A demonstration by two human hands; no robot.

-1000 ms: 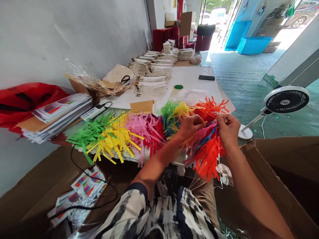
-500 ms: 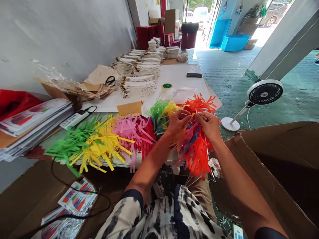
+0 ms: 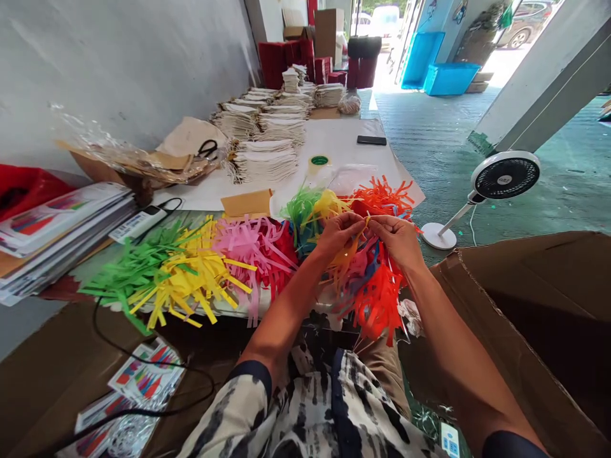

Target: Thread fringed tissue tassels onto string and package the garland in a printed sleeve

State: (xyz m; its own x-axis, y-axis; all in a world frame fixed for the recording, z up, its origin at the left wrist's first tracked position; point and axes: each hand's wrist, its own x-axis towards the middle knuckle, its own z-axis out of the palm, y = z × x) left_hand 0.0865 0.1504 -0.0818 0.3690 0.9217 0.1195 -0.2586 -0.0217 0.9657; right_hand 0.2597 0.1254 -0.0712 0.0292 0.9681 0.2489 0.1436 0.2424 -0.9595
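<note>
My left hand (image 3: 340, 234) and my right hand (image 3: 397, 236) meet at the table's front edge, fingertips pinched close together. Between them is the twisted top of a yellow-orange paper tassel (image 3: 352, 254), whose strips hang under my left hand. Whether a string passes through its top I cannot make out. Below my right hand hang red-orange tassels (image 3: 377, 299), with pink and blue strips beside them. Behind my fingers lie more tassels: green (image 3: 301, 213), yellow (image 3: 330, 205) and orange-red (image 3: 384, 196). Farther left are pink (image 3: 251, 245), yellow (image 3: 193, 273) and green tassels (image 3: 136, 270).
Stacks of white tasselled pieces (image 3: 267, 156) fill the table's left side. A tape roll (image 3: 319, 162), a phone (image 3: 371, 140) and scissors (image 3: 208, 149) lie nearby. A fan (image 3: 506, 177) stands at right, behind an open cardboard box (image 3: 525, 280). Papers (image 3: 67, 235) are piled left.
My fingertips have come closer together around the tassel's twisted top, and my left hand has turned slightly. The view has shifted a little; the other tassels lie as before.
</note>
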